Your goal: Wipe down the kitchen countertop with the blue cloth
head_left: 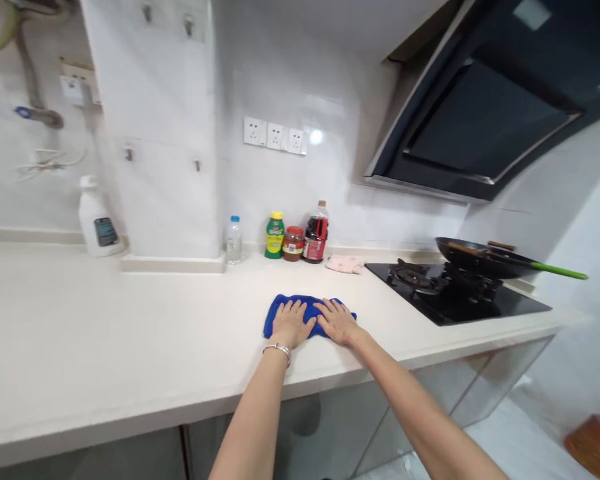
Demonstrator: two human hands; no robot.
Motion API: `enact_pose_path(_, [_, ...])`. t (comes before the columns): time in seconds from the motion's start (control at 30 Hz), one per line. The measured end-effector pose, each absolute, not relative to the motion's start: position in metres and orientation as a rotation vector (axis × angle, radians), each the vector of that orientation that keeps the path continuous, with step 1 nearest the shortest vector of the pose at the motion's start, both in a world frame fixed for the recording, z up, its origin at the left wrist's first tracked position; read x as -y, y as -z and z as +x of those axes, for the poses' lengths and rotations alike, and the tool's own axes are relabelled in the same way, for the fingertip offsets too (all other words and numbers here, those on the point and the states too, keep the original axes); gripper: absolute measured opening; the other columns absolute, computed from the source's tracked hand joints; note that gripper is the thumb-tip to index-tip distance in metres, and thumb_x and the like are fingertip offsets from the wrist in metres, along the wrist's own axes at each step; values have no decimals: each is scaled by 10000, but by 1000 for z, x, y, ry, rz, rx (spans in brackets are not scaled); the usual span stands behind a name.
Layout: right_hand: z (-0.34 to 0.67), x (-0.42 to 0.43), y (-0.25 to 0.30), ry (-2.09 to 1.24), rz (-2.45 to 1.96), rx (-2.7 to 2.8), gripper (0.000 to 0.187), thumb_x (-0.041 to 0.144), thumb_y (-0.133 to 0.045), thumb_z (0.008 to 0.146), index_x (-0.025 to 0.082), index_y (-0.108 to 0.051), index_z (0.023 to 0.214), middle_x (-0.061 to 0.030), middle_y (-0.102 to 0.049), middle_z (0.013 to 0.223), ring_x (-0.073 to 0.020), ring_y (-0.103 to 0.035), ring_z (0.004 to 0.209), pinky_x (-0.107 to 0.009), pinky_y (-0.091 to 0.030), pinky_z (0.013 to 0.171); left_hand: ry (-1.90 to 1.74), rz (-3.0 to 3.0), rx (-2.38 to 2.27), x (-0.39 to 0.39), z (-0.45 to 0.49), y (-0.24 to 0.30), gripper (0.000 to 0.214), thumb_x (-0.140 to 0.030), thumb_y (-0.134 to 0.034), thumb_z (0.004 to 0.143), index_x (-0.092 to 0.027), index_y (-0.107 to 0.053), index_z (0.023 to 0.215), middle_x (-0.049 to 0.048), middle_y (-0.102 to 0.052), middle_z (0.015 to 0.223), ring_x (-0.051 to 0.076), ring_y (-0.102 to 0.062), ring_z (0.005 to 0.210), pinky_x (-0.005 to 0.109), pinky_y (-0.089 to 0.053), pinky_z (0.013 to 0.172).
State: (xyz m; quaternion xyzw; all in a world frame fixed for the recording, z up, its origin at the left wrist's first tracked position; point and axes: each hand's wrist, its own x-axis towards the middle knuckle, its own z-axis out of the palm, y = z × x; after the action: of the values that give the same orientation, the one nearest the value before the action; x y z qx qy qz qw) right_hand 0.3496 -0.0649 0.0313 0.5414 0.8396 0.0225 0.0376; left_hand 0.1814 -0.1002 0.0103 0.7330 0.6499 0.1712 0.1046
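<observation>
A blue cloth (310,308) lies spread on the white countertop (180,340), a little way in from its front edge. Pressed flat on the cloth's left part is my left hand (291,323), its fingers stretched out and a silver bracelet on the wrist. My right hand (337,321) rests on the right part, also flat with fingers extended. The thumbs are close together over the middle of the cloth. Neither hand grips it; the palms hide much of its surface.
Along the wall stand a clear bottle (234,240), a green bottle (275,235), a red-lidded jar (293,244) and a dark sauce bottle (316,233). A pink cloth (345,263) lies beside the gas stove (430,293), which holds a wok (485,257). A white bottle (98,220) is far left.
</observation>
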Motion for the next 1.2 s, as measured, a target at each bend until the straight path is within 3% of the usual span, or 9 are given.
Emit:
enact_pose_path(0.2, [259,70,-28,-81,1469,-2648,604,467,-224,1066,279,-264,1638,-67,-200,1719,-296,-206,1572,-493,-175,1253,-531,2046,-2031,111,89,-1,663,-559,-300,985,-230,-426,1547,59,-343,1644,259,-256,1551,464,-146,1298])
enact_pose_path(0.5, [122,95,-15,26,1207,-2809,627,501,-235,1064,259,-255,1641,-75,-192,1721,-340,-180,1570,-495,-144,1261,-515,1917,-2214,156,-55,14,716,-605,-373,966,-183,-426,1542,68,-347,1648,261,-258,1546,424,-131,1292])
enact_pose_path(0.63, [76,108,-8,79,1099,-2889,624,503,-256,1059,260,-279,1633,-75,-211,1716,-349,-198,1563,-513,-140,1260,-480,1836,-2310,180,-99,22,710,-607,-327,985,-192,-402,1557,60,-337,1654,265,-246,1548,430,-130,1292])
enact_pose_path(0.87, [61,116,-6,126,1045,-2950,623,495,-265,1055,249,-304,1626,-71,-229,1711,-341,-203,1564,-507,-134,1266,-364,1695,-2480,199,-101,21,721,-625,-289,991,-236,-330,1597,45,-255,1689,335,-162,1569,499,-124,1296])
enact_pose_path(1.2, [108,144,-9,250,812,-3058,654,498,-309,1040,193,-328,1618,-108,-242,1703,-359,-202,1564,-537,-137,1264,-187,1777,-2591,245,-49,11,676,-539,-287,1021,-171,-351,1584,94,-301,1667,344,-245,1545,504,-194,1288])
